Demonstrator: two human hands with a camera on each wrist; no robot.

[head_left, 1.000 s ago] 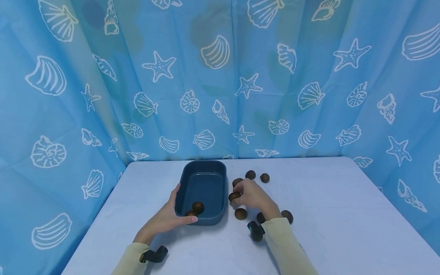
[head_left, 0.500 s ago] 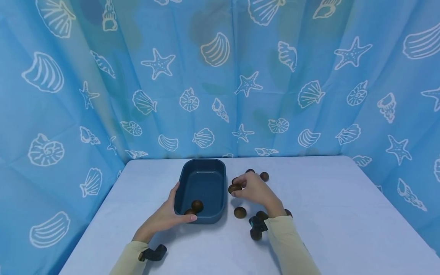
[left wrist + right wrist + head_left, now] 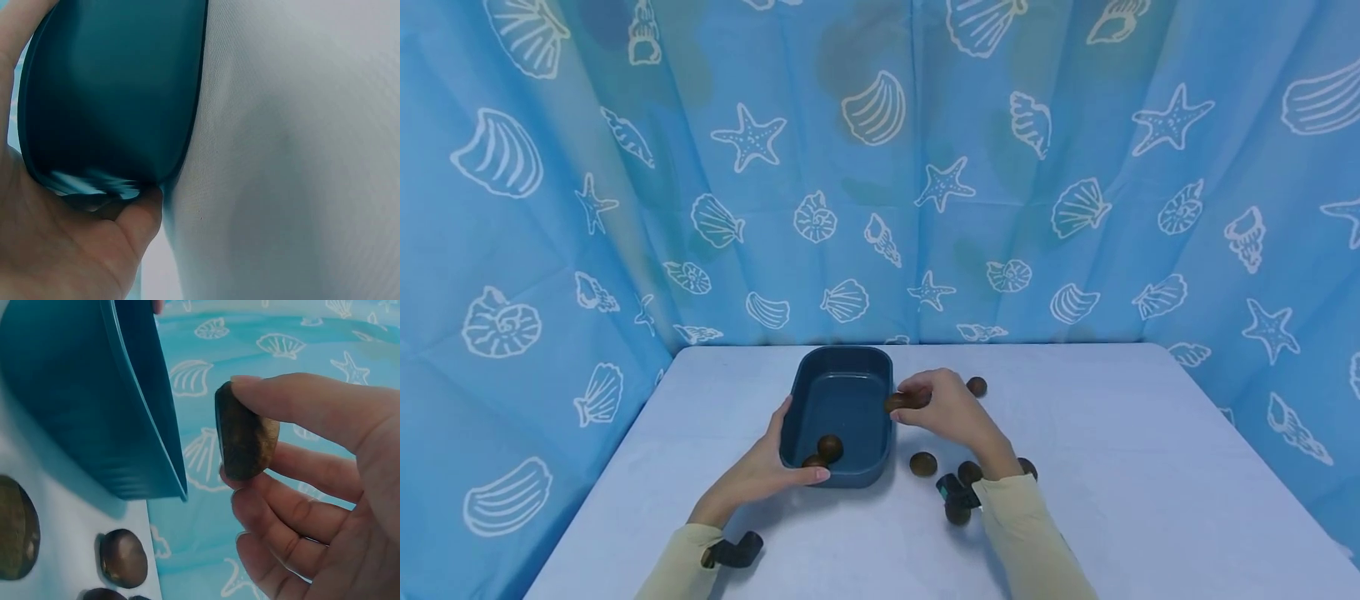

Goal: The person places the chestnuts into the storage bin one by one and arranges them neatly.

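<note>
A deep blue rectangular dish (image 3: 842, 400) stands on the table. My left hand (image 3: 752, 482) grips its near left corner, fingers along the left wall and thumb (image 3: 142, 219) at the near end. Two brown rounded stones (image 3: 830, 448) lie in the dish's near end, one partly behind the left thumb. My right hand (image 3: 951, 410) pinches another brown stone (image 3: 247, 437) between thumb and fingers, raised at the dish's right rim. In the right wrist view this stone appears apart from the dish wall.
Several more brown stones sit right of the dish, including a near one (image 3: 922, 464), one by the right sleeve (image 3: 1027, 469) and a far one (image 3: 977, 386). A white cloth covers the table (image 3: 1112, 467). A blue shell-patterned curtain (image 3: 880, 208) hangs behind.
My right hand has lifted a stone off the table and carried it left and away to the dish's right rim. The left hand keeps its hold on the dish.
</note>
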